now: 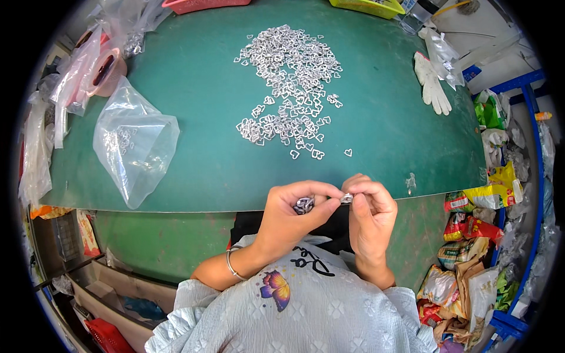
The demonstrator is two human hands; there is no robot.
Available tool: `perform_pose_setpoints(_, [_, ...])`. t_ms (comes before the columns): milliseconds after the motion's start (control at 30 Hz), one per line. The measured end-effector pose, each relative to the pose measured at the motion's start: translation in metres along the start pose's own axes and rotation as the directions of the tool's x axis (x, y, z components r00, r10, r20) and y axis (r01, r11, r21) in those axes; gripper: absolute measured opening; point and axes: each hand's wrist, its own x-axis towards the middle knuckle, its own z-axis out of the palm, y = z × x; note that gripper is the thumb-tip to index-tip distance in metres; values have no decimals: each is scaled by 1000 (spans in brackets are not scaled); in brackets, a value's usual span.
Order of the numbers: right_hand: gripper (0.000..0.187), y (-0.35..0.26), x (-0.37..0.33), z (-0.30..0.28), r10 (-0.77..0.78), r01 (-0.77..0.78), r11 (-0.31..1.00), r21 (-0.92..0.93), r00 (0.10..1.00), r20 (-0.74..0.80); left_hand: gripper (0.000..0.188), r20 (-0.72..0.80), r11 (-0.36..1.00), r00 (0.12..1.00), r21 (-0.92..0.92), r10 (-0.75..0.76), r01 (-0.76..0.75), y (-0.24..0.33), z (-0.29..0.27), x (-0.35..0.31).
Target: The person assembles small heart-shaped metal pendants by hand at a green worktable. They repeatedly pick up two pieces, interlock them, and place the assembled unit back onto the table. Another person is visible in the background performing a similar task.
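My left hand (292,213) is closed around several small silver heart-shaped rings (303,205), which show in the curl of its fingers. Its thumb and forefinger meet my right hand (372,216) at one metal heart piece (346,199), pinched between the fingertips of both. Both hands are over the near edge of the green table (212,147). Beyond them lies a large loose pile of silver heart rings (294,65), with a smaller cluster (282,127) on its near side. One heart ring (348,152) lies apart, just beyond my right hand.
To the left lies a clear plastic bag (138,147) with a few hearts in it, near a pink container (107,73). A white glove (431,82) rests at the right. Red (206,5) and yellow (371,6) trays stand at the far edge. Several bags fill a blue rack (532,176).
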Motion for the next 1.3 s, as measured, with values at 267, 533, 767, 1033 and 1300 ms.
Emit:
perform_pose_setpoints(267, [15,3,3,6,0,1,998,-67,1000,10,11,182,799,939,-494,-291,343,-2,-7,6])
perform_pose_setpoints(533, [11,7,11,2,115,-122,977,-176,992,-46,11,139,852,947,-414,-290,322,-8,-11,15])
perform_pose_setpoints(767, [7,14,10,-29,340,-325,893,-312,940,-6,13,70,980,983,125,-167,158,-30,-19,30])
perform_pose_setpoints(1033, [25,30,42,-53,-142,58,275,-960,990,19,13,-51,724,994,689,93,-33,-34,-26,42])
perform_pose_setpoints(1300, [23,42,42,-52,-195,125,266,-956,978,73,10,-66,582,991,813,112,-11,-31,-32,42])
